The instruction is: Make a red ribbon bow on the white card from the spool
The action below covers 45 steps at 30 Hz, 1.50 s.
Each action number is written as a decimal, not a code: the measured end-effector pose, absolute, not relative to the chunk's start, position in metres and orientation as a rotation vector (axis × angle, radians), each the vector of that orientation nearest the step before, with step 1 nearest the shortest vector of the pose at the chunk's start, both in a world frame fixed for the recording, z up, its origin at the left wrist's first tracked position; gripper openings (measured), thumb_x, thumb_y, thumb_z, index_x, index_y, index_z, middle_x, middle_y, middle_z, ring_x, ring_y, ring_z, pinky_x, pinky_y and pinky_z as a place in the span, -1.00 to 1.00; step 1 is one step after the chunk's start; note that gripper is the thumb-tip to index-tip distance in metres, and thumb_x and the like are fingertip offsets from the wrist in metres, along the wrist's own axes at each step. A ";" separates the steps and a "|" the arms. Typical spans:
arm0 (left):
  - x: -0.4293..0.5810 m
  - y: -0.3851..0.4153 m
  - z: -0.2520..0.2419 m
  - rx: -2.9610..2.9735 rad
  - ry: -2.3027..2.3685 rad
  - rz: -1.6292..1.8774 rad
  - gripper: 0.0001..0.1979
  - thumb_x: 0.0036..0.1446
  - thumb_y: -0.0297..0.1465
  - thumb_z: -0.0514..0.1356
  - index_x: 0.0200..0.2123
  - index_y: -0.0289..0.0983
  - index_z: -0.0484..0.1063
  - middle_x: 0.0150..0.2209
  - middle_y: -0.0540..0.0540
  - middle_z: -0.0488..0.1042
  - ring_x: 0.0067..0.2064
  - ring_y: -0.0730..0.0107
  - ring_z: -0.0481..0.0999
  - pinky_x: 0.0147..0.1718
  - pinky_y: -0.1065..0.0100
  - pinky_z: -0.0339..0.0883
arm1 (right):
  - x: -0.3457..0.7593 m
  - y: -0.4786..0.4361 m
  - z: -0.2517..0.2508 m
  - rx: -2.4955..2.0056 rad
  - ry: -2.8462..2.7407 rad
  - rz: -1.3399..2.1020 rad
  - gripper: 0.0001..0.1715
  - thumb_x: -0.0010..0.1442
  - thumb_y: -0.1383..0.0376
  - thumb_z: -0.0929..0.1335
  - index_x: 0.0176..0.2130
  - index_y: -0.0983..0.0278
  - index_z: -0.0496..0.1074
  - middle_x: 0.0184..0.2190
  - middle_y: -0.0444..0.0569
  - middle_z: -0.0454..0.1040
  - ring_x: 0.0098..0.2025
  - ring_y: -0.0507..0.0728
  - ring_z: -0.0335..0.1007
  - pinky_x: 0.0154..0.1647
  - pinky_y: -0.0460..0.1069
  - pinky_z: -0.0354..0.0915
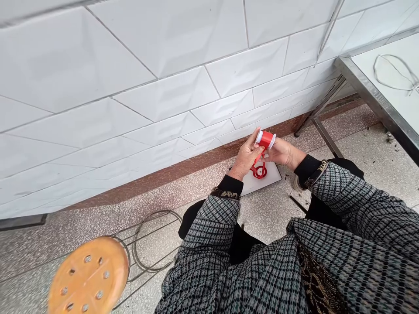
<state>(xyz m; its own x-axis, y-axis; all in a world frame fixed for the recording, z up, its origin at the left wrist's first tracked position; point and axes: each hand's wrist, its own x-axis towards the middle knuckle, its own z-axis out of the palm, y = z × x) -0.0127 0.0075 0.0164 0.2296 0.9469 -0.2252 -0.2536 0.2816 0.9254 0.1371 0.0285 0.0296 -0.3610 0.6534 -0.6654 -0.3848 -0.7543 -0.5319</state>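
Observation:
A white-flanged spool of red ribbon [266, 138] is between my two hands, above the floor. My left hand [246, 158] is closed on the spool's left side, its thumb over the red strand below. From the right, my right hand [280, 152] is closed around the spool's other end, with its fingers partly hidden behind it. Below the spool, a looped red ribbon knot [259, 172] shows against a flat white board [266, 183] on the floor. Whether the knot hangs or rests on the board, I cannot tell.
White wall tiles [183, 96] rise in front of me. A metal-framed table [386, 104] stands at the right, with a wire loop [394, 72] on top. At lower left is an orange round stool [88, 279] with holes in its seat and metal legs.

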 end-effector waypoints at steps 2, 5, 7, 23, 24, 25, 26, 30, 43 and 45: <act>-0.016 0.010 0.011 0.975 0.958 0.986 -0.34 0.07 -0.46 0.40 0.27 -0.15 0.52 -0.11 -0.06 0.66 -0.19 0.49 0.59 -0.10 0.47 0.43 | 0.139 0.028 0.029 -1.236 -0.379 2.162 -0.89 0.19 0.27 0.47 -0.35 0.23 0.50 -0.44 -0.06 0.58 -0.30 0.15 0.47 -0.03 0.18 0.42; -0.019 0.013 -0.001 1.095 0.913 0.977 -0.32 0.10 -0.40 0.40 0.32 -0.16 0.47 0.13 -0.14 0.61 -0.05 0.42 0.59 0.03 0.39 0.43 | 0.139 0.027 0.030 -1.232 -0.388 2.185 -0.87 0.22 0.26 0.49 -0.32 0.22 0.49 -0.45 -0.08 0.59 -0.29 0.16 0.50 -0.03 0.17 0.45; -0.020 0.015 -0.008 1.138 0.869 0.967 -0.29 0.15 -0.35 0.38 0.38 -0.15 0.39 0.18 -0.15 0.58 -0.05 0.41 0.59 0.06 0.35 0.44 | 0.138 0.025 0.030 -1.259 -0.410 2.163 -0.89 0.23 0.29 0.49 -0.30 0.21 0.48 -0.43 -0.07 0.61 -0.28 0.17 0.53 -0.03 0.17 0.48; -0.022 0.007 0.009 0.920 0.842 0.809 -0.13 0.08 -0.16 0.45 0.39 -0.25 0.26 -0.58 0.22 0.34 -0.69 0.64 0.17 -0.68 0.47 -0.01 | 0.148 0.033 0.011 -1.240 -1.730 0.686 -0.57 0.11 0.38 0.45 0.00 0.17 0.56 -0.06 0.07 0.48 0.01 0.31 0.39 0.17 0.23 0.33; -0.022 0.006 0.010 0.914 0.848 0.807 -0.14 0.07 -0.15 0.45 0.38 -0.25 0.26 -0.57 0.23 0.34 -0.70 0.63 0.17 -0.69 0.47 -0.03 | 0.150 0.036 0.012 -1.228 -1.828 0.621 -0.61 0.13 0.38 0.44 -0.02 0.17 0.57 -0.05 0.09 0.49 0.02 0.33 0.38 0.17 0.24 0.32; -0.023 0.006 0.011 0.907 0.853 0.809 -0.15 0.06 -0.16 0.46 0.36 -0.24 0.28 -0.57 0.23 0.34 -0.70 0.64 0.16 -0.69 0.46 -0.04 | 0.153 0.038 0.013 -1.218 -1.899 0.600 -0.65 0.15 0.37 0.44 -0.04 0.18 0.58 -0.07 0.10 0.51 0.00 0.33 0.38 0.15 0.23 0.31; -0.023 0.005 0.012 0.896 0.859 0.817 -0.18 0.06 -0.16 0.46 0.33 -0.25 0.30 -0.57 0.23 0.34 -0.70 0.64 0.16 -0.69 0.46 -0.04 | 0.154 0.039 0.014 -1.209 -1.936 0.617 -0.70 0.15 0.36 0.43 -0.08 0.19 0.58 -0.10 0.09 0.53 -0.04 0.32 0.39 0.12 0.22 0.32; -0.022 0.003 0.017 0.820 0.902 0.837 -0.37 -0.01 -0.10 0.51 0.04 -0.28 0.43 -0.58 0.21 0.33 -0.69 0.66 0.12 -0.69 0.47 -0.06 | 0.154 0.041 0.018 -1.167 -1.738 0.871 -0.79 0.06 0.30 0.43 -0.21 0.22 0.51 -0.24 -0.02 0.53 -0.19 0.22 0.39 -0.04 0.10 0.33; -0.009 -0.001 0.018 0.732 0.856 0.892 -0.46 -0.08 -0.02 0.54 -0.42 -0.26 0.35 -0.67 0.21 0.16 -0.69 0.71 0.02 -0.68 0.53 -0.13 | 0.135 0.029 0.026 -1.164 -0.730 1.758 -0.70 -0.12 0.24 0.54 -0.42 0.21 0.38 -0.54 -0.22 0.30 -0.43 0.02 0.13 -0.33 -0.03 0.17; -0.006 -0.001 0.019 0.731 0.905 0.915 -0.45 -0.11 -0.02 0.55 -0.42 -0.26 0.35 -0.67 0.21 0.14 -0.68 0.72 0.00 -0.69 0.54 -0.18 | 0.134 0.029 0.023 -1.177 -0.630 1.810 -0.67 -0.12 0.25 0.55 -0.41 0.21 0.36 -0.52 -0.21 0.31 -0.40 0.04 0.16 -0.28 -0.01 0.22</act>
